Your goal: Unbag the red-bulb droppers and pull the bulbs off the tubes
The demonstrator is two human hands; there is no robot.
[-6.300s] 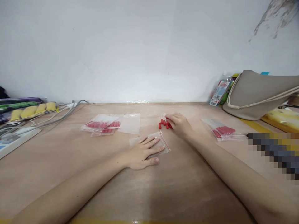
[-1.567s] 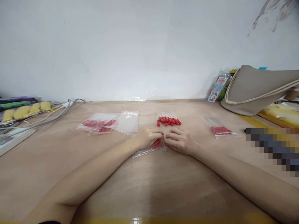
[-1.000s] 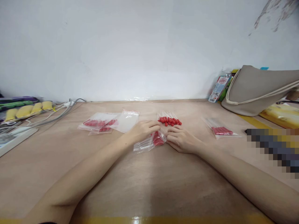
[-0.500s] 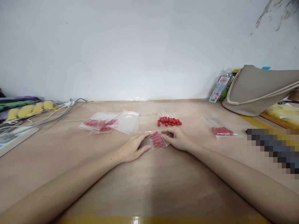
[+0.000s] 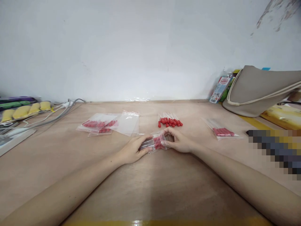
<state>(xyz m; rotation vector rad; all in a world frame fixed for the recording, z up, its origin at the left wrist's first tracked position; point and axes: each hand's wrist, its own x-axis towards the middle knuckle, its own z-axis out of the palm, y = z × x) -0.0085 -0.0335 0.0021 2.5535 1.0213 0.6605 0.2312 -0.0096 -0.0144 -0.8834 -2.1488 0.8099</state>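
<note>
Between my hands on the tabletop lies a small clear zip bag [image 5: 155, 147] with several red-tipped sticks in it, the red ends toward the right. My left hand [image 5: 134, 150] is closed around its left end, thumb in front and fingers behind. At the right end, the thumb and fingers of my right hand [image 5: 180, 140] pinch the plastic, which looks folded and crumpled over the red tips. Just behind the right hand is a pile of loose red-tipped sticks [image 5: 169, 122] with pale shafts pointing to the wall.
Left of centre, filled bags [image 5: 100, 124] overlap with flat clear bags [image 5: 129, 122]. Another filled bag [image 5: 223, 131] lies on the right. Cables [image 5: 63, 114] and a yellow-and-green packet [image 5: 25, 110] are far left. A bottle [image 5: 220, 89] and a grey drawstring bag [image 5: 256, 91] stand back right.
My right fingers and thumb have moved left over the bag's end, and its plastic is now bunched over the red tips. The left hand has barely moved.
</note>
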